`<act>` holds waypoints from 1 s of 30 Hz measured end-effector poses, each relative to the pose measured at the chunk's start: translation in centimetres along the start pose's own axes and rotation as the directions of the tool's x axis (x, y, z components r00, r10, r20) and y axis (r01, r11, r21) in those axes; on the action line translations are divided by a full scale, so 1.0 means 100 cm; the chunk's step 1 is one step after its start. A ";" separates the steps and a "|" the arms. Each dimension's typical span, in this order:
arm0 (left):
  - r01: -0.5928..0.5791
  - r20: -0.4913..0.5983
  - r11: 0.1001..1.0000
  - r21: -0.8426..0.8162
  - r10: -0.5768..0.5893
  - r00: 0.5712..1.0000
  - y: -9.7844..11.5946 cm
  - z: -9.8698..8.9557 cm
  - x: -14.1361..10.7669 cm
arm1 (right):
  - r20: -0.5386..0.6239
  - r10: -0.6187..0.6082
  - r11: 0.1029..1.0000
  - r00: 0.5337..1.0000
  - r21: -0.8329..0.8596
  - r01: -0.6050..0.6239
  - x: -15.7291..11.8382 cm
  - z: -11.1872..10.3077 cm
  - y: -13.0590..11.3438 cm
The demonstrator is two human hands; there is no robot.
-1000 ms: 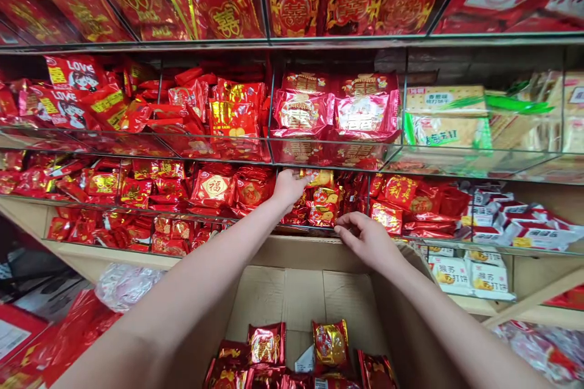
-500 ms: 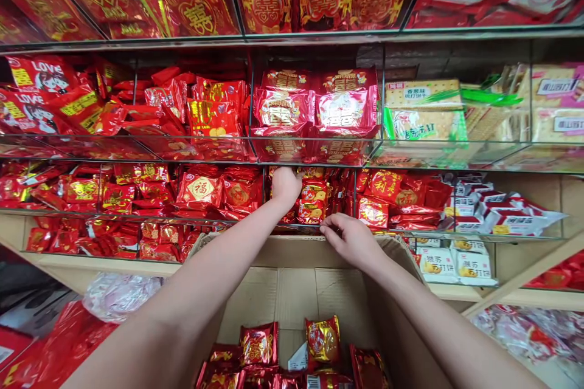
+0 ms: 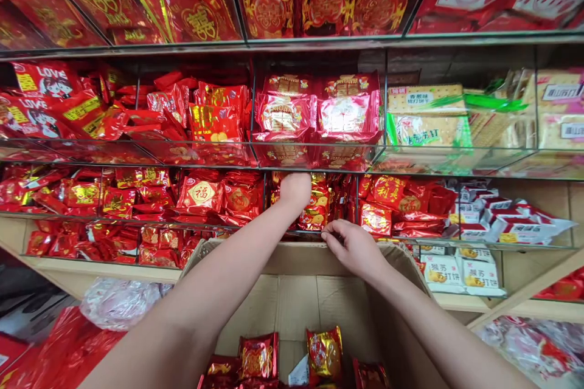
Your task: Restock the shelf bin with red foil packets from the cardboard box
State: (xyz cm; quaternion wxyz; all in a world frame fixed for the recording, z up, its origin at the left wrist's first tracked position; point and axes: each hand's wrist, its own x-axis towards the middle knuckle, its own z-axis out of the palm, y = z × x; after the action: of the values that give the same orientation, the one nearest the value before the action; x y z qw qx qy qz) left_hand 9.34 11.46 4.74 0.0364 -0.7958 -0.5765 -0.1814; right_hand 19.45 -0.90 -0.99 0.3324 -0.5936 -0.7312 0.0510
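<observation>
My left hand (image 3: 295, 190) reaches into the middle compartment of the lower shelf, over red and gold snack packets (image 3: 314, 209). Its fingers are hidden under the shelf above and behind the packets. At the compartment's front edge, just above the carton's back rim, is my right hand (image 3: 351, 248), its thumb and fingers pinched together on the edge. Below both arms stands an open cardboard carton (image 3: 296, 292) with red packets (image 3: 258, 357) and a gold and red packet (image 3: 325, 351) at its bottom.
Clear dividers split the shelves. Pink-red packets (image 3: 349, 114) fill the compartment above, with green-trimmed crackers (image 3: 429, 130) to their right. White packets (image 3: 481, 273) sit low on the right. Clear plastic wrap (image 3: 121, 302) lies at the left of the carton.
My left hand has shifted slightly right within the compartment. My right hand stays at the shelf edge. The whole view has moved a little, so the shelves appear slightly lower.
</observation>
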 end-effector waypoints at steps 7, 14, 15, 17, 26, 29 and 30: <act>-0.247 -0.090 0.966 0.080 0.254 0.963 -0.020 -0.009 -0.015 | 0.000 -0.019 1.000 1.000 -0.017 0.019 0.000 0.000 0.002; -0.646 -0.193 0.763 -0.015 0.632 0.751 -0.051 -0.012 -0.063 | -0.023 -0.031 0.997 0.999 -0.073 0.030 -0.007 -0.001 0.008; -0.722 -0.190 0.689 -0.058 0.702 0.686 -0.056 -0.010 -0.076 | -0.031 -0.028 0.997 0.999 -0.078 0.026 -0.008 0.000 0.008; -0.823 -0.121 0.556 -0.120 0.814 0.568 -0.066 -0.001 -0.106 | -0.051 -0.019 0.995 0.999 -0.096 0.014 -0.009 0.000 0.009; -0.672 0.715 0.649 -0.356 0.652 0.251 -0.080 0.059 -0.199 | -0.109 -0.004 0.988 0.994 -0.151 -0.012 -0.013 0.002 0.007; -0.616 0.833 0.678 -0.400 0.549 0.064 -0.079 0.066 -0.213 | -0.112 -0.018 0.987 0.994 -0.159 0.000 -0.014 0.003 0.007; -0.621 0.843 0.681 -0.388 0.535 0.059 -0.079 0.067 -0.218 | -0.112 -0.021 0.988 0.993 -0.156 0.003 -0.015 0.003 0.007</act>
State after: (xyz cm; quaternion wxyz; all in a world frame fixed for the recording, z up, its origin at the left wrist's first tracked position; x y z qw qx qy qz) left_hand -2.27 -3.80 -9.87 -0.1927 -0.9076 -0.1297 0.3498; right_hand 19.94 -1.94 -2.19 0.3264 -0.6152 -0.7164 -0.0422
